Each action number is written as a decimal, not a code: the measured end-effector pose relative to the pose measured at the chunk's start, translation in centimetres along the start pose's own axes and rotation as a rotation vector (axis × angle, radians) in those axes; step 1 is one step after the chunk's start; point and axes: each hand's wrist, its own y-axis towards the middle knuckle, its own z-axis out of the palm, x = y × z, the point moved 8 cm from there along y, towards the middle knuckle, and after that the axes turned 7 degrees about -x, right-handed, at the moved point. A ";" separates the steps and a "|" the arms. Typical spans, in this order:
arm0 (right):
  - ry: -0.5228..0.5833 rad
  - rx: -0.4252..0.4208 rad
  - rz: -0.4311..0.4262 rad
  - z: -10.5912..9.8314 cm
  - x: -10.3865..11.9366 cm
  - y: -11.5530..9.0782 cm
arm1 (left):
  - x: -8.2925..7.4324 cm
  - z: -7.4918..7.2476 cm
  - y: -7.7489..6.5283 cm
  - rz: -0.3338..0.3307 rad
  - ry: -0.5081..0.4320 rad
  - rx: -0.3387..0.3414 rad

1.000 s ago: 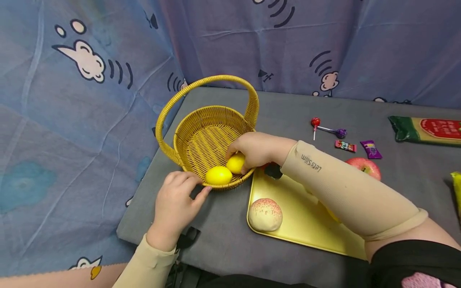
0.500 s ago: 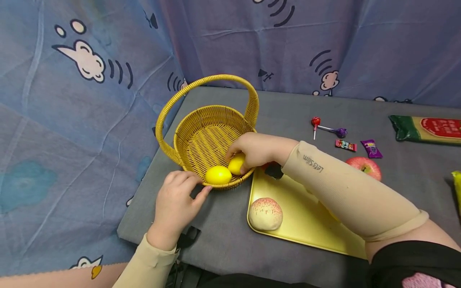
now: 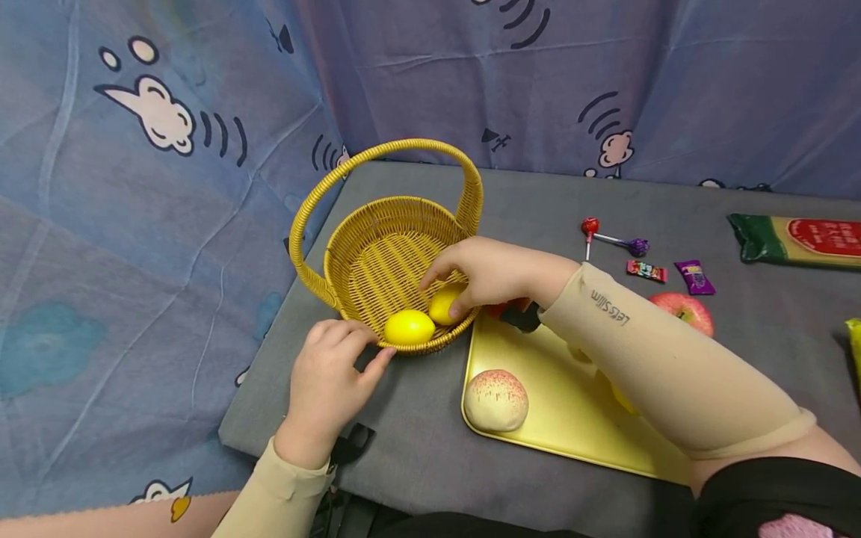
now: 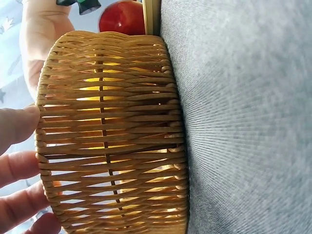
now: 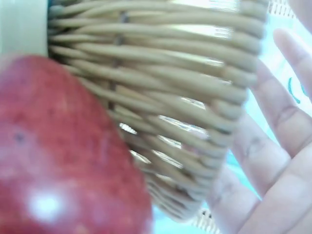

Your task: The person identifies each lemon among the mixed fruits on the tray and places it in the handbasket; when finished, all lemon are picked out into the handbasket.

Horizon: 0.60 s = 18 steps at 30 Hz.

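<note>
A yellow wicker basket (image 3: 393, 254) with a tall handle stands on the table, two lemons lying inside near its front rim. My left hand (image 3: 329, 388) grips that rim, thumb and fingers on either side, beside the left lemon (image 3: 409, 327). Over the basket's right side, my right hand (image 3: 494, 273) hovers around the other lemon (image 3: 444, 302); in the right wrist view its fingers (image 5: 261, 156) are spread, with nothing seen between them. Just outside the basket sits a red fruit (image 4: 122, 18) with dark green leaves, partly hidden by the right forearm in the head view.
A yellow tray (image 3: 551, 403) holds a cream-and-pink peach (image 3: 496, 400) and fruit partly covered by the right arm. Beyond lie an apple (image 3: 682, 312), two lollipops (image 3: 590, 228), wrapped candies (image 3: 695, 277) and a green-and-red packet (image 3: 800, 239). A patterned curtain (image 3: 168, 224) borders the table.
My right hand has loosened from the right lemon and shifted slightly up and to the right, leaving the lemon in the basket. The left hand has stayed on the rim.
</note>
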 end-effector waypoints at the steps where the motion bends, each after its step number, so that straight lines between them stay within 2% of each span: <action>1: 0.001 -0.010 -0.013 -0.2 0.2 -0.2 | 0.0 0.0 0.0 -0.001 -0.001 0.000; 10: -0.005 -0.101 -0.075 -1.9 1.4 -2.3 | 0.0 -0.1 0.1 -0.007 -0.002 -0.001; 18: 0.011 -0.174 -0.040 -3.7 1.7 -4.9 | 0.0 -0.1 0.0 -0.013 -0.003 0.000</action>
